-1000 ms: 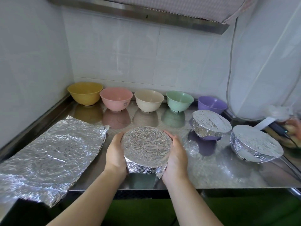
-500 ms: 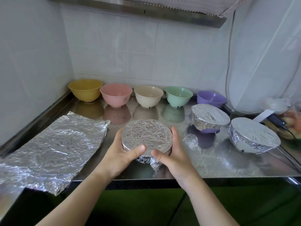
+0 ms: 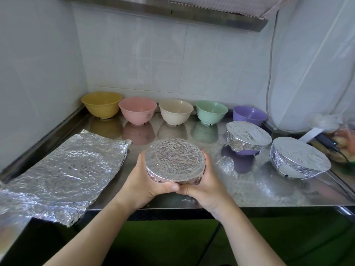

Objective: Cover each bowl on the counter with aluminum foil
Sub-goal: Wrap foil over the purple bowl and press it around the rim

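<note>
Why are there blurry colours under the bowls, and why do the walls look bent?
Head view: the shiny steel counter mirrors the pink plastic bowl and its neighbours; the wide-angle lens curves the white tiled wall; the right edge looks hazy.

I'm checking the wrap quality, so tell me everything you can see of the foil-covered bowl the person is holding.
The foil-covered bowl is round, its top sealed by crinkled silver foil stretched flat, with the edges folded down round the rim. The bowl beneath is hidden. It sits near the counter's front edge, tilted slightly toward the camera. The left hand and right hand cup its sides, thumbs meeting at the near edge.
</note>
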### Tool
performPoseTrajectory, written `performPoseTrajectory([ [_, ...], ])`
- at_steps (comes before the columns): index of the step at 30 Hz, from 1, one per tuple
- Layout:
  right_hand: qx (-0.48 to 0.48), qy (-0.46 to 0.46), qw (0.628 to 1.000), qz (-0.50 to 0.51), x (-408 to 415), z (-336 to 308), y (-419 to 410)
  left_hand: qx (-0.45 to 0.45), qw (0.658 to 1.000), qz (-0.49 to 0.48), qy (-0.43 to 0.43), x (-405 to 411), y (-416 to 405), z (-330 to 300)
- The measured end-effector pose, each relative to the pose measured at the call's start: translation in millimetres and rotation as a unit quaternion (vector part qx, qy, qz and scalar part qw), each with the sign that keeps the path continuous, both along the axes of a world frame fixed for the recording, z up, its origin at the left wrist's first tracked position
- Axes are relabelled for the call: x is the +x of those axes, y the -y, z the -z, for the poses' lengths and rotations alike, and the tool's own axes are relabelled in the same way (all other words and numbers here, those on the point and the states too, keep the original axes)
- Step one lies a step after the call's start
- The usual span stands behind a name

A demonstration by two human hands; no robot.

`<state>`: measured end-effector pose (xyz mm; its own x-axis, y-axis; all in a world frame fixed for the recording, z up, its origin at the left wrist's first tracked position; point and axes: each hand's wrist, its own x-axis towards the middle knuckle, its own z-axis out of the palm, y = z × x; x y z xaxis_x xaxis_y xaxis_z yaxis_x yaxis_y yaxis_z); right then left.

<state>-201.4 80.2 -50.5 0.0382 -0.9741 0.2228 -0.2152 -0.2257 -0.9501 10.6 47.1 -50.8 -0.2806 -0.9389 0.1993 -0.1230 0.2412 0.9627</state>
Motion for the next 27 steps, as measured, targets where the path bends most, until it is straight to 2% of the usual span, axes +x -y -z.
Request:
performPoseTrajectory([
  [5, 0.015, -0.009, 1.0, 0.012, 1.7, 0.6, -0.4, -0.004, 1.0, -0.009, 0.011, -2.3, -1.9, -0.2],
  [11, 0.059, -0.079, 0.995, -0.011, -16.6, -8.0, -8.3, 0.021, 0.998, 0.041, 0.033, 10.8, -7.0, -14.1],
  [18, 0.068, -0.067, 0.994, -0.052, -30.8, -27.2, 3.3, 0.033, 0.993, 0.093, 0.063, 22.8, 19.5, -38.4],
  [22, 0.067, -0.059, 0.994, -0.06, -20.9, -27.4, 13.1, 0.042, 0.992, 0.113, 0.042, 17.3, 20.6, -40.0],
  [27, 0.054, -0.033, 0.997, -0.034, -18.3, -17.3, 14.5, -0.017, 0.996, 0.083, 0.022, 11.0, 17.1, -31.0],
])
